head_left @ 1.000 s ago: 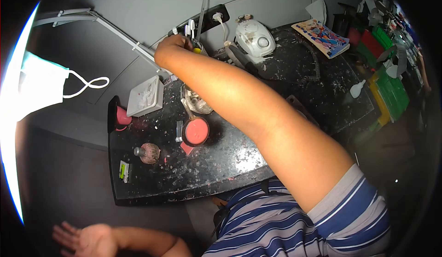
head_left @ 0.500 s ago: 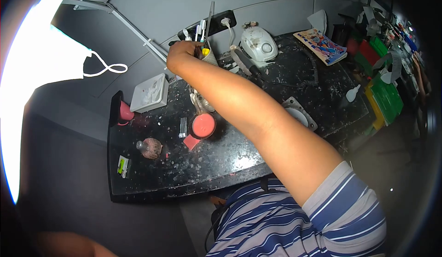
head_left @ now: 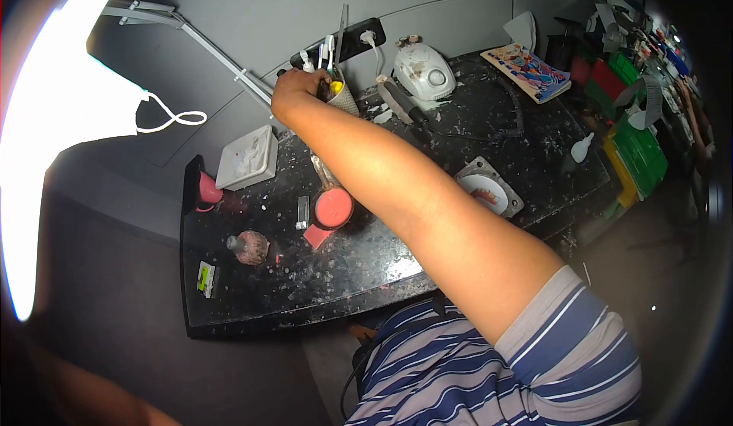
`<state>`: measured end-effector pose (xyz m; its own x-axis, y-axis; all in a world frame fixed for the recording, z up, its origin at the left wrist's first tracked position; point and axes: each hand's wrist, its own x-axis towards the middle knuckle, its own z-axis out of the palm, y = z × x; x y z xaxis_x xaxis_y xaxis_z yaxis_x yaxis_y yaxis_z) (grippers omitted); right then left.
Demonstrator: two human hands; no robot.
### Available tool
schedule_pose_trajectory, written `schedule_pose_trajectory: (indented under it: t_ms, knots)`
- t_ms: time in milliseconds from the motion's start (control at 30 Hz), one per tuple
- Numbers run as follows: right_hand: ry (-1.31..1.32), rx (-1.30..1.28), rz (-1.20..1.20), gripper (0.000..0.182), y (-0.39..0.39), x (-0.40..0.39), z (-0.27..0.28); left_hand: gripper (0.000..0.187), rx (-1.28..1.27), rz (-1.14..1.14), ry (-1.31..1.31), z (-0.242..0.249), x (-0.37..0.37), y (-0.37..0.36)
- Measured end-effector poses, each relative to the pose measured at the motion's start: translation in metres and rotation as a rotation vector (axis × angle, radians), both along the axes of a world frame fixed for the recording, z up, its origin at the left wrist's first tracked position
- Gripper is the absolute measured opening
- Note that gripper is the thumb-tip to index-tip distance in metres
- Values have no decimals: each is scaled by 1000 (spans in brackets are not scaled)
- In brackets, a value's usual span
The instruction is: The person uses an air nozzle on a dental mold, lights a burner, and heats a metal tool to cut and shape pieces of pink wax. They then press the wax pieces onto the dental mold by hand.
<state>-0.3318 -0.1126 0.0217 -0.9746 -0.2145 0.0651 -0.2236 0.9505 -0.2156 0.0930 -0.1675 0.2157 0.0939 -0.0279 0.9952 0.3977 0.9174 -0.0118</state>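
My right hand [head_left: 300,90] reaches across the table to the left side of a mesh holder [head_left: 345,99] with brushes and tools. Its fingers are curled together beside the holder's rim; what they grip is hidden, and a small dark tip [head_left: 282,72] shows at the hand's edge. A yellow item [head_left: 336,88] sits in the holder next to my fingers. Below my forearm are a round dish of pink material [head_left: 334,208] and a flat pink piece [head_left: 316,236]. Only a blurred part of my left arm shows at the lower left; the left hand is out of view.
On the black table [head_left: 366,288] are a white tray [head_left: 249,159], a pink cup [head_left: 209,188], a burner-like jar [head_left: 251,248], a white control unit [head_left: 424,72], a handpiece [head_left: 398,104], a notebook [head_left: 527,71] and a white bowl [head_left: 483,193]. A lamp arm [head_left: 217,58] crosses the wall.
My right hand has drawn slightly back from over the holder, its fingers more curled. The bowl at the right shows more from behind my arm. The left arm has shifted up a little.
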Motion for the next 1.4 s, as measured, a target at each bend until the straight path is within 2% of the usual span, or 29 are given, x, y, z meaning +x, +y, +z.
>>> schedule_pose_trajectory:
  t_ms: [167,267,467,633,700,833,900,1033,1100,1167,1267,1400]
  knots:
    - [-31,-101,61,28,19,4,3,62,-5,-15,-18,10,-1,2]
    - [81,-246,59,20,24,3,-5,61,-10,-31,-31,19,-2,5]
    - [269,-273,35,18,23,7,-11,60,-18,-46,-62,34,-6,13]
    - [284,-224,102,19,38,17,13,60,-28,-73,-97,46,-16,22]
    - [243,-268,209,20,48,18,18,60,-28,-83,-113,50,-21,26]
    - [284,-353,252,20,63,17,26,59,-35,-108,-144,60,-35,35]
    - [480,-409,273,18,74,22,32,59,-38,-120,-163,65,-42,39]
    - [495,-450,351,18,107,33,56,59,-49,-145,-202,75,-57,49]
    - [400,-652,355,22,125,35,63,59,-57,-156,-224,80,-66,56]
    - [470,-747,410,25,151,36,62,59,-63,-166,-246,84,-72,62]
    - [445,-854,440,25,192,30,53,59,-74,-178,-274,92,-81,69]
    - [299,-1027,526,21,254,21,36,58,-36,-196,-271,104,-90,69]
